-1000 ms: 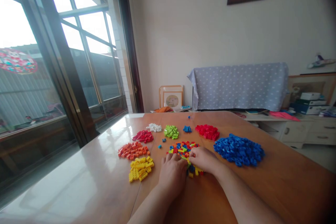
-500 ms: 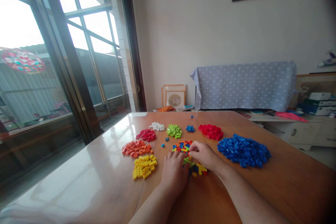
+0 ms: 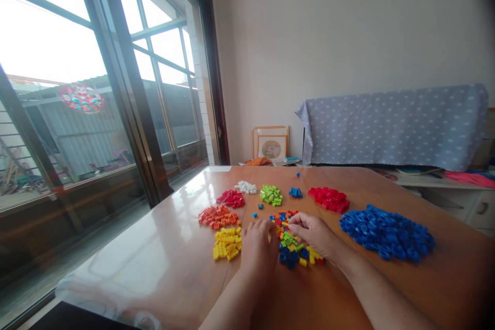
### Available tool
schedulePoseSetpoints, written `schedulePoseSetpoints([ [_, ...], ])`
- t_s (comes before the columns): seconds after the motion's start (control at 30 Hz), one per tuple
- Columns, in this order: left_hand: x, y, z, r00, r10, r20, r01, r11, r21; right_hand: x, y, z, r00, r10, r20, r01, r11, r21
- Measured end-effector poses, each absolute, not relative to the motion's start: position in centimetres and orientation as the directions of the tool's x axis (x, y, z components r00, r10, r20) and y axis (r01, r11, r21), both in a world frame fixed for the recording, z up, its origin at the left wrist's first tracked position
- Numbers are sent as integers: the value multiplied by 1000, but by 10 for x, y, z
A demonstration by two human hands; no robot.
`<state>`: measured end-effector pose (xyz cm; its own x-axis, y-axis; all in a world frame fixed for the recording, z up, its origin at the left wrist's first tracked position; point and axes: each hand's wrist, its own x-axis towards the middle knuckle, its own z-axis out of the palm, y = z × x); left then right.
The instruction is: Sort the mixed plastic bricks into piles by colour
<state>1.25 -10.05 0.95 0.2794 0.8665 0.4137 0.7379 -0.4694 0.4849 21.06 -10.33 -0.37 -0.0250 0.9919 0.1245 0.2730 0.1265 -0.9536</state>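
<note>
Over the near right edge of the yellow brick pile (image 3: 226, 243) is my left hand (image 3: 259, 247), its back to me and its fingers curled down. Whatever lies under those fingers is hidden. My right hand (image 3: 315, 234) reaches over the mixed pile of toy bricks (image 3: 290, 240), thumb and forefinger close together at its upper right part. Any piece between them is too small to make out. Red, orange, green, yellow and dark blue pieces lie jumbled in that mixed pile, between and below my hands.
Sorted heaps of orange bricks (image 3: 219, 217), dark red bricks (image 3: 231, 198), white bricks (image 3: 246, 187), green bricks (image 3: 271, 195) and red bricks (image 3: 328, 199) ring the hands. A large blue heap (image 3: 386, 232) lies right. Small blue bricks (image 3: 295, 193) sit farther back on the wooden table (image 3: 174, 247).
My left hand has moved left, off the mixed pile to the yellow bricks, uncovering dark blue pieces. My right hand stays over the mixed pile. The view has turned left.
</note>
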Motion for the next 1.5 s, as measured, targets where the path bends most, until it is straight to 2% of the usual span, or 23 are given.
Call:
schedulePoseSetpoints([
  [0.17, -23, -97, 17, 170, 894, 414, 787, -377, 489, 216, -101, -5, 24, 993, 112, 282, 100, -954],
  [0.4, -75, -88, 18, 59, 917, 396, 891, -226, 392, 213, -106, 0, 26, 994, 106, 309, 93, -947],
  [0.53, -82, -84, 13, 21, 928, 372, 894, -184, 408, 218, -102, -3, 40, 990, 135, 325, 115, -939],
  [0.77, -73, -88, 14, 63, 900, 431, 869, -262, 420, 224, -101, -3, 86, 986, 142, 358, 102, -928],
  [0.93, -51, -93, 16, 234, 851, 471, 805, -441, 396, 224, -99, -7, 56, 988, 145, 460, 103, -882],
  [1.07, -27, -96, 12, 409, 833, 372, 725, -544, 421, 222, -104, -9, -53, 994, 96, 605, 109, -789],
  [1.2, -9, -94, 6, 507, 827, 245, 705, -561, 434, 223, -109, -10, -120, 990, 68, 723, 134, -678],
  [1.33, 3, -91, 6, 527, 820, 224, 715, -570, 404, 227, -108, -7, -78, 993, 92, 801, 117, -586],
  [1.5, 10, -89, 3, 486, 817, 310, 699, -577, 423, 227, -107, 4, 41, 991, 131, 861, 32, -507],
])
